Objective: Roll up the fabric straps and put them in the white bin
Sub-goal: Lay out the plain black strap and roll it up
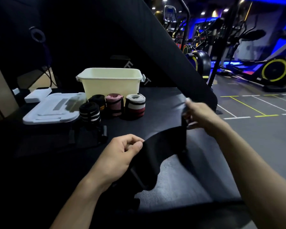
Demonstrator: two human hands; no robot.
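Note:
A black fabric strap (163,144) is stretched in the air between both hands above the dark treadmill belt. My left hand (120,156) pinches its near end between thumb and fingers. My right hand (200,114) grips the far end, raised and blurred. The white bin (111,83) stands open at the back. In front of it stand several rolled straps: a black one with white stripes (90,113), a black one with yellow (97,100), a pink one (114,104) and a grey and red one (135,106).
The bin's white lid (53,108) lies flat to the left of the rolls. More black straps (89,136) lie unrolled near the lid. A thick black treadmill frame bar (180,55) slants overhead. Gym machines (274,70) stand on the floor at right.

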